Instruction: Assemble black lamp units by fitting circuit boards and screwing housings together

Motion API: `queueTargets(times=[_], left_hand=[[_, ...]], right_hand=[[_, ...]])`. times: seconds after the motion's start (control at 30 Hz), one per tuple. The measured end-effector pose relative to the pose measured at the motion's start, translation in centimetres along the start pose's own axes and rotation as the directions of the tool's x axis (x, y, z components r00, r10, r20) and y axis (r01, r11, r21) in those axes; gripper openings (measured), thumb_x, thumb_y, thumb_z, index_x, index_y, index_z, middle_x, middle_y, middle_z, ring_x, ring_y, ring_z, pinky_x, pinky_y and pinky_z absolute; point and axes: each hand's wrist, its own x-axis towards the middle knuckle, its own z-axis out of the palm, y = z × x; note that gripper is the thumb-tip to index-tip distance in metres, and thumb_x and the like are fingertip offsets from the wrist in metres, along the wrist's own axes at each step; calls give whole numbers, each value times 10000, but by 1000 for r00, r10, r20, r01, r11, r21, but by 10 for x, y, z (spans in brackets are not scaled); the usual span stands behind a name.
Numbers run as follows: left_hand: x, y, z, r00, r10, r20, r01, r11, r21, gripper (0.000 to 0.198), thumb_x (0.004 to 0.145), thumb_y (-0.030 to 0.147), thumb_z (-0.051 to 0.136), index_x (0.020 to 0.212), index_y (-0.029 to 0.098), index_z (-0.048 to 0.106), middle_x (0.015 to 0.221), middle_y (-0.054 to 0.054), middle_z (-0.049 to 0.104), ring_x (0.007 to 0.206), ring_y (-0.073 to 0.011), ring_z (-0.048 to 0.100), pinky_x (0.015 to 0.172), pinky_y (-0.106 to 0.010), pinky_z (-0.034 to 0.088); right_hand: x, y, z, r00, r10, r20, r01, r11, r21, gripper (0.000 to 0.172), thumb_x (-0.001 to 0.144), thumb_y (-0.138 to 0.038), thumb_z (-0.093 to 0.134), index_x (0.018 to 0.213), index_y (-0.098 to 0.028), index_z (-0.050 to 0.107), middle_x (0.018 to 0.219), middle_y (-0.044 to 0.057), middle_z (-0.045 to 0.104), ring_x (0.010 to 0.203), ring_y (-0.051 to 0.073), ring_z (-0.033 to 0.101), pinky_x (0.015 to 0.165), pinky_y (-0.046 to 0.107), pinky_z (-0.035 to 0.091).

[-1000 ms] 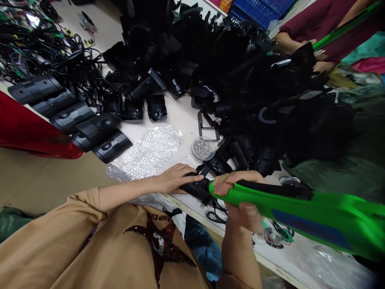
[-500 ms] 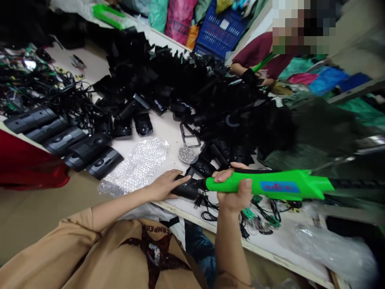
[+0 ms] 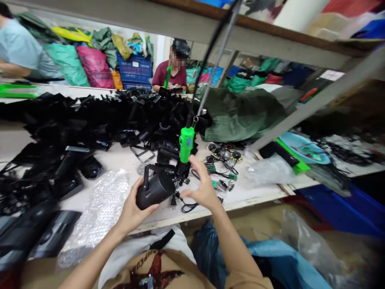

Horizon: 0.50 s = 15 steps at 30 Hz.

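Fingers (image 3: 140, 185) round black housing (image 3: 156, 188) (left hand (image 3: 131, 211))

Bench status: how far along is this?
Looks done: a few units laid side by side, lower left, blurred. In hand: left hand grips one housing; right hand open beside the hanging screwdriver. Left: a large pile of black parts across the table.

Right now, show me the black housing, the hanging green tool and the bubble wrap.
black housing (image 3: 159, 187): head view, on its rounded side wall.
green tool (image 3: 186, 143): head view, middle of its green body.
bubble wrap (image 3: 102, 205): head view, centre of the sheet.
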Motion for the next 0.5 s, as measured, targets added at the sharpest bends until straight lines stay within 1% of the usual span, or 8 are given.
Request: queueTargets(times=[0.07,0.1,0.17,0.27,0.33,0.4,0.43,0.5], left_hand=[[11,19,5,993,115,32,-114,993,-14,896,666,378,730,1392,227,229,1351,-128,405,1229,-302,433,1007,-447,388],[16,29,8,983,177,57,-176,984,-23,901,664,373,733,1394,227,225,1348,-129,408,1223,-301,439,999,-445,398],[25,51,15,952,295,77,-292,955,-45,887,676,365,729,1393,233,224,1327,-127,429,1208,-293,454,986,-444,411],[36,88,29,879,473,50,-467,878,-104,838,701,354,717,1386,245,247,1283,-119,465,1193,-278,462,993,-451,401],[41,111,40,799,600,40,-583,789,-193,858,706,375,716,1398,249,225,1295,-125,454,1214,-273,440,1010,-449,385],[45,130,52,712,702,36,-662,687,-301,943,686,450,714,1422,257,157,1383,-144,360,1281,-293,362,1031,-462,358],[47,136,58,687,726,31,-673,652,-349,980,676,489,706,1430,261,124,1430,-150,290,1316,-306,306,1046,-474,335],[47,137,67,691,721,48,-643,644,-415,962,696,518,674,1434,262,113,1470,-144,222,1343,-315,250,1068,-493,293]], right_hand=[[-11,-12,-11,973,-14,231,11,1000,11,1071,495,-532,790,1389,-265,264,1435,97,314,1316,271,311,1080,422,297],[-14,-15,-18,958,-12,287,10,1000,9,1095,481,-528,798,1394,-268,252,1437,94,311,1315,268,314,1083,414,291],[-17,-21,-36,955,-14,295,16,1000,-5,1044,504,-506,798,1378,-265,280,1428,93,322,1312,259,318,1087,405,280],[-23,-29,-72,973,-41,225,45,999,-14,874,558,-466,779,1303,-249,377,1396,98,363,1299,257,335,1081,406,278],[-34,-39,-98,990,-52,132,55,998,-23,823,548,-462,777,1252,-233,417,1384,110,374,1290,280,343,1070,424,287],[-52,-51,-124,999,-44,12,45,997,-57,779,540,-486,765,1206,-220,460,1364,118,399,1279,305,352,1055,438,299],[-64,-55,-138,998,-32,-59,27,996,-81,756,540,-515,750,1182,-214,487,1340,122,429,1260,316,376,1041,440,315],[-96,-58,-167,967,45,-249,-82,987,-138,750,532,-616,696,1135,-199,539,1252,139,514,1172,331,468,976,440,376]])
